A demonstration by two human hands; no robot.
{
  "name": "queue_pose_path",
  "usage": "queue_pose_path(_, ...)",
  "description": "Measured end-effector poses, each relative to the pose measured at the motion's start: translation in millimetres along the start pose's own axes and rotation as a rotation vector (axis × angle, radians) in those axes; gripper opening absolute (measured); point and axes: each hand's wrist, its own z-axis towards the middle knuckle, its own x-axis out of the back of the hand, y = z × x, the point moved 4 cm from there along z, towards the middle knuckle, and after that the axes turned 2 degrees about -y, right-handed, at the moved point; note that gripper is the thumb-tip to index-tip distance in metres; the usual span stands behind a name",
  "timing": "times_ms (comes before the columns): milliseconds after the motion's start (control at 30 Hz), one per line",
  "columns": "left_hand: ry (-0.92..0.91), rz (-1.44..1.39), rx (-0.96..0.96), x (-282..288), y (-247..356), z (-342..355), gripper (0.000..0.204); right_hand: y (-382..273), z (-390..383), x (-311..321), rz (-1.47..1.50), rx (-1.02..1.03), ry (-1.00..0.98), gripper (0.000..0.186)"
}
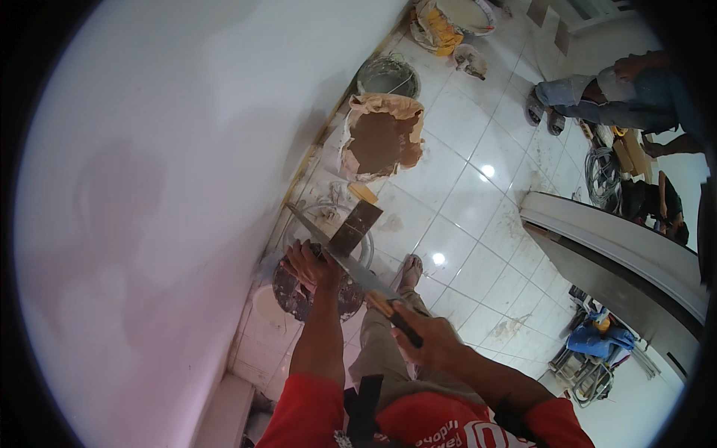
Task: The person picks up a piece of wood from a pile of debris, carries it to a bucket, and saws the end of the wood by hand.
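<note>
My right hand (pixel 429 342) grips the black and wooden handle of a long narrow metal blade (pixel 336 254). The blade slants up and left toward the white wall (pixel 149 187). My left hand (pixel 310 265) is closed on a short scraper with a dark rectangular blade (pixel 358 226). The long blade lies across that scraper, just by my left fingers. Below my left hand, a round dark pan (pixel 295 297) smeared with paste sits by the foot of the wall. My sandalled foot (pixel 410 270) stands on the white tiled floor.
An open sack of brown powder (pixel 381 140) and a grey bucket (pixel 388 75) stand along the wall. Another person (pixel 597 93) sits at the top right. A long grey panel (pixel 612 254), coiled cable (pixel 601 175) and blue cloth (pixel 597 336) lie to the right.
</note>
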Motion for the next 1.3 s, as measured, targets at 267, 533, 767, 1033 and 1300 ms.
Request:
queue_pose_path(267,-0.024,-0.009,0.039,-1.3,-4.0,-2.0,0.043,-31.9,-98.3,67.2,-0.002,-0.12,-0.107,0.06)
queue_pose_path(533,-0.028,0.013,-0.037,-11.3,-8.7,-3.7,0.044,-27.5,10.3,12.2,-0.137,-0.027,-0.052,0.061)
queue_pose_path(767,-0.022,0.01,0.005,0.5,-1.1,2.6,0.045,-34.7,-74.8,59.6,-0.033,-0.017,-0.074,0.061)
queue_pose_path(1033,0.096,0.053,-0.036,-14.0,-6.8,8.6,0.044,-24.0,-59.7,43.8,0.029,-0.092,-0.122,0.067)
queue_pose_path(1300,-0.028,0.068,-0.069,-2.7,11.5,-4.2,0.045,-18.6,9.0,17.0,-0.137,0.059,-0.022,0.07)
